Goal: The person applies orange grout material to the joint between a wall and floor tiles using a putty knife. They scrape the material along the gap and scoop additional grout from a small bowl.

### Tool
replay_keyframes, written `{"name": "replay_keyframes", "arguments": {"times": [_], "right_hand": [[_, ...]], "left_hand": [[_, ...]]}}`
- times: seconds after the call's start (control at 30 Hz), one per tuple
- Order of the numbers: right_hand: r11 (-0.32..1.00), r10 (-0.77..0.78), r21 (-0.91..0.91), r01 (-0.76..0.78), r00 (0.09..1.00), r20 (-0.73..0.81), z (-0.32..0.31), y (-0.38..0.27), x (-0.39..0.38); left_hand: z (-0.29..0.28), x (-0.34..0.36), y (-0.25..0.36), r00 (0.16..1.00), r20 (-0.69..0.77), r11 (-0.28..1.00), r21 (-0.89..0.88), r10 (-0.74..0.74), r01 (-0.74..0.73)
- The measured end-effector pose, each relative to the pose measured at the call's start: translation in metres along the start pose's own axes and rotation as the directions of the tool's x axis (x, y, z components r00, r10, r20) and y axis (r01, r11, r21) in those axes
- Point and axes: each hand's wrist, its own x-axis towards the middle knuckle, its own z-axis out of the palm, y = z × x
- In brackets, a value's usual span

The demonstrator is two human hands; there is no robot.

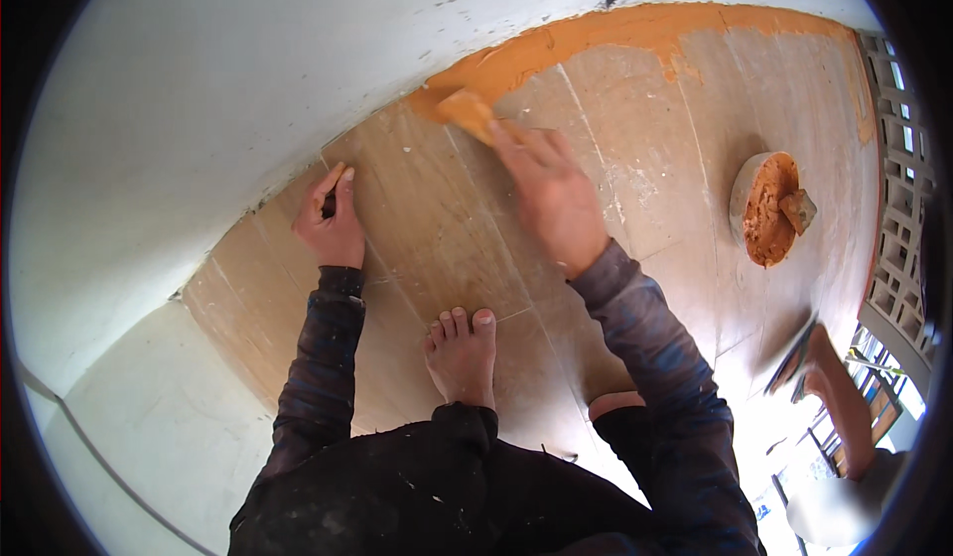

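My right hand is closed round a flat scraper whose blade is covered in orange paste. The blade lies against the tile-like floor at the near end of an orange paste band that runs along the foot of the white wall. My left hand rests low by the wall's foot, to the left of the scraper, with thumb and fingers pinched together. Whatever is between those fingertips, if anything, is too small to make out. Slight motion blurs my right hand.
To the right stands a round tub of orange-brown paste, with a second paste-caked spreader lying on it. My bare foot is on the floor between my arms. Another person's leg shows at the far right, near a pierced block wall.
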Motion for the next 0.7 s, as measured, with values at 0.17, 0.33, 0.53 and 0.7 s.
{"name": "replay_keyframes", "arguments": {"times": [0.17,0.33,0.53,0.7], "right_hand": [[0.947,0.318,0.126,-0.294,0.906,-0.279,-0.011,0.035,0.002],[0.963,0.201,-0.133,-0.236,0.952,-0.230,0.001,0.047,0.017],[0.932,0.188,-0.275,-0.235,0.964,-0.188,0.023,0.026,0.019],[0.928,0.240,-0.252,-0.274,0.958,-0.155,0.031,0.016,0.019]], "left_hand": [[-0.001,0.000,0.000,1.000,0.012,1.000,-0.001,0.020,-0.020],[0.000,-0.001,-0.004,1.000,0.023,1.000,0.003,0.013,-0.013],[0.002,-0.001,0.003,0.999,-0.007,0.998,-0.035,0.048,-0.049],[0.003,-0.002,-0.006,1.000,-0.010,0.996,-0.088,0.029,-0.030]]}}
